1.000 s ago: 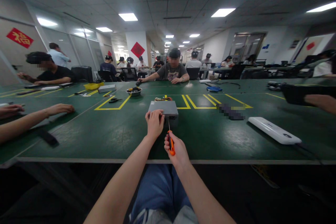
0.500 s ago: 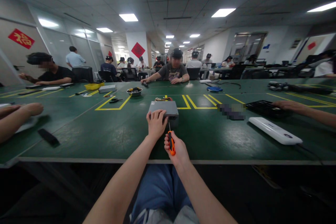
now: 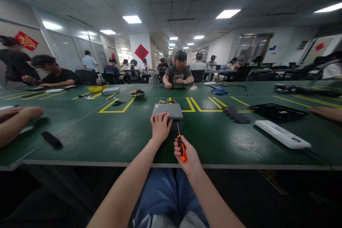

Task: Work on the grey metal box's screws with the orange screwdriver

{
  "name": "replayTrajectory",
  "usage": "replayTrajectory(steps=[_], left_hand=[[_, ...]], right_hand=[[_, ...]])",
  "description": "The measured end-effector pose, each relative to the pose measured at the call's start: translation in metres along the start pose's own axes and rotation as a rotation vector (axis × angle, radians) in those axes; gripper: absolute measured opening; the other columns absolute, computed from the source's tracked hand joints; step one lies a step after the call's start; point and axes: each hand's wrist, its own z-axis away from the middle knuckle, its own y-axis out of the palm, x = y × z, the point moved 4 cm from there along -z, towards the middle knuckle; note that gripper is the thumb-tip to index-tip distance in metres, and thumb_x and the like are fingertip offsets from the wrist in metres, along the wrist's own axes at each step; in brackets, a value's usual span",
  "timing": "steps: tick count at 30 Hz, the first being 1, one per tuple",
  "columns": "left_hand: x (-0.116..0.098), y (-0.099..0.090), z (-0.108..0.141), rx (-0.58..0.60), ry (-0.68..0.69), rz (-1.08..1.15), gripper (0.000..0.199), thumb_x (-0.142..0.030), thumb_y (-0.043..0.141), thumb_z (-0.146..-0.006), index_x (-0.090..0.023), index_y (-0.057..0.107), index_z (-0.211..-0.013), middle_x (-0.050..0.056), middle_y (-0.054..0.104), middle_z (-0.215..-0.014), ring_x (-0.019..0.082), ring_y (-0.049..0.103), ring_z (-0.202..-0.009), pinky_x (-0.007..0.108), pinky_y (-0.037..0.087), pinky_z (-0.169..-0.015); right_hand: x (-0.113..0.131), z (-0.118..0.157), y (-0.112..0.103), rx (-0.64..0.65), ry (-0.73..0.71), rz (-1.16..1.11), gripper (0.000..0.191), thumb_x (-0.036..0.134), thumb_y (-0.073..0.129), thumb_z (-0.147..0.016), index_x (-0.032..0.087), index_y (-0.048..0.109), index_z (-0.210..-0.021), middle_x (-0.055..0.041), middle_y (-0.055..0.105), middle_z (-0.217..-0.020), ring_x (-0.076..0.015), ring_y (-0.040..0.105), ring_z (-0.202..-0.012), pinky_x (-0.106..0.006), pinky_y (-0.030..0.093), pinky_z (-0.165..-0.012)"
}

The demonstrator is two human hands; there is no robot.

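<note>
A grey metal box (image 3: 171, 109) with coloured wires (image 3: 167, 102) behind it rests on the green table (image 3: 123, 142). My left hand (image 3: 160, 126) lies over the box's front left part, fingers on its top and thumb at the front, gripping it. In my right hand (image 3: 188, 153) is an orange and black screwdriver (image 3: 182, 149), its shaft pointing up and away. The screwdriver's tip is at the front face of the box, right of my left thumb; exact contact there is too small to tell.
Right: a white device (image 3: 282, 134), a black tray (image 3: 279, 111) and a person's hand (image 3: 326, 112). Left: a black object (image 3: 51, 139) and a person's forearms (image 3: 16, 124). Beyond the box, a metal bowl (image 3: 138, 94), blue gloves (image 3: 219, 91) and a seated person (image 3: 178, 71).
My right hand and the screwdriver have shifted right along the box's front. The person opposite has drawn an outstretched arm in. The hand at the right has left the black tray.
</note>
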Motion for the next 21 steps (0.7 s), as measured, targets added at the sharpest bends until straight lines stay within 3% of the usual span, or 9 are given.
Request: replayTrajectory(steps=[6, 21], left_hand=[[-0.001, -0.001, -0.001, 0.006, -0.002, 0.0, 0.027, -0.031, 0.047, -0.086, -0.026, 0.055, -0.112, 0.006, 0.058, -0.114, 0.024, 0.049, -0.109, 0.046, 0.019, -0.106], [-0.001, -0.002, -0.001, 0.001, 0.001, 0.003, 0.027, -0.032, 0.047, -0.087, -0.026, 0.055, -0.111, 0.007, 0.058, -0.114, 0.023, 0.049, -0.109, 0.045, 0.018, -0.107]], right_hand=[[0.018, 0.002, -0.009, -0.003, -0.032, 0.028, 0.025, 0.025, 0.051, -0.087, 0.012, 0.054, -0.067, 0.0011, 0.05, -0.052, -0.0023, 0.04, -0.036, -0.01, 0.029, -0.03], [0.018, 0.001, -0.009, -0.024, -0.025, 0.041, 0.028, 0.022, 0.042, -0.091, 0.011, 0.054, -0.068, 0.0005, 0.05, -0.052, -0.0023, 0.04, -0.036, -0.01, 0.029, -0.03]])
